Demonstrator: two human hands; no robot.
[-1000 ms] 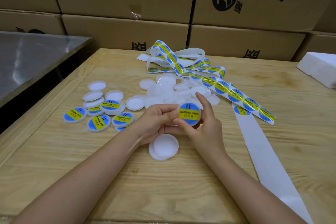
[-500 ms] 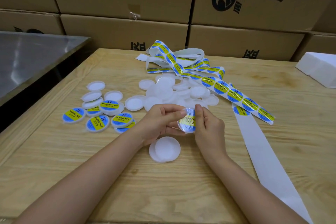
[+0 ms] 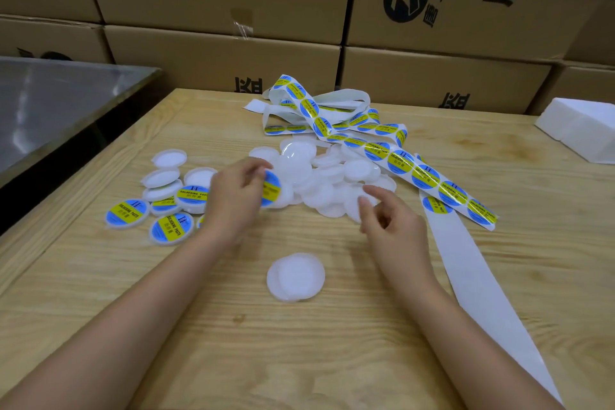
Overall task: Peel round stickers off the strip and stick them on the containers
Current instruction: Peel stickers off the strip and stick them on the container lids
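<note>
Left hand [image 3: 234, 200]: wrapped round a labelled container [image 3: 272, 190], fingers on the rim I think (it's motion-blurred, so pinch of salt). It hangs low over the table, between the two piles.
Right hand [image 3: 391, 226]: holding nothing, fingers loosely curled, hovering at the near edge of the heap.
Next blank: one plain container [image 3: 295, 276] lies flat on the table [image 3: 233, 343] right in front of me, apart from both hands.
Heap [image 3: 327, 176]: more plain white containers, overlapping, just beyond the hands.
Done batch [image 3: 166, 210]: labelled ones lying loose to the left, beside the left hand.
Sticker strip [image 3: 426, 173]: tangled loops at the back, running down to the right. Its bare backing tail [image 3: 482, 276] trails toward me.
Handling, containers: I'd guess light, thin plastic and a bit slick, so grab by the rim and don't squeeze the flat face.
Handling, stickers: floppy and tacky. I'd lift one by its edge off the backing and keep it from folding onto itself.
</note>
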